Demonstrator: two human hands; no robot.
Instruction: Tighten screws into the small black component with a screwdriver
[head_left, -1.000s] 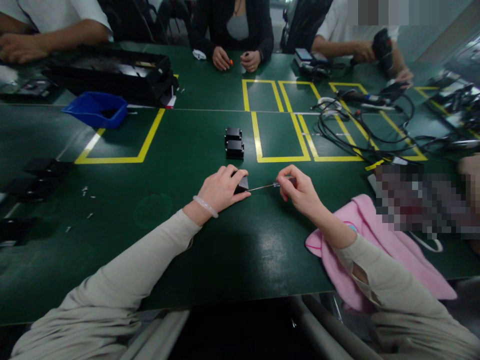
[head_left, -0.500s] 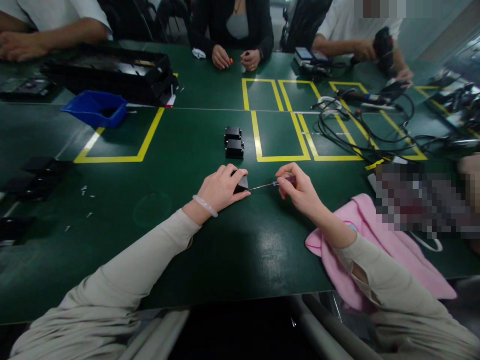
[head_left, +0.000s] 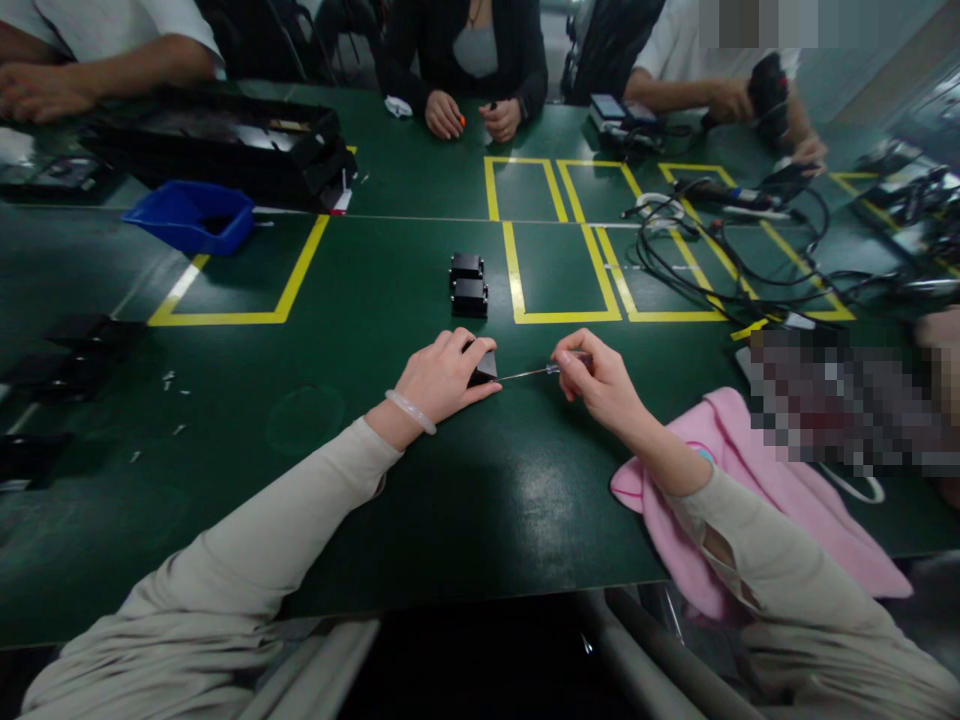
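Two hands meet near the middle of the green surface point(head_left: 420, 520), close in front of the person. The left hand point(head_left: 442, 378) is cupped over a small black block point(head_left: 484, 368), fingers wrapped across its top and pressing it down on the surface; only the block's right corner shows past the fingertips. The right hand point(head_left: 600, 380) pinches the handle of a thin screwdriver point(head_left: 534, 373) between thumb and fingers. The screwdriver's long axis lies almost level, running left from the right hand, and its tip meets the exposed right face of the block. So the block sits under the left hand and just to the left of the right hand, with the tool's shaft bridging the short gap between them.

Just beyond the hands, two more black blocks point(head_left: 468, 284) stand touching each other beside a yellow taped rectangle point(head_left: 562, 270). A pink cloth point(head_left: 757, 490) lies under the right forearm at the near edge. Farther off, a tangle of black cables point(head_left: 712, 260) sprawls to the right, a blue bin point(head_left: 191, 217) and a long black tray point(head_left: 225, 140) sit to the left, and small loose bits point(head_left: 174, 382) are scattered near the left edge. Other people's hands rest along the far side.
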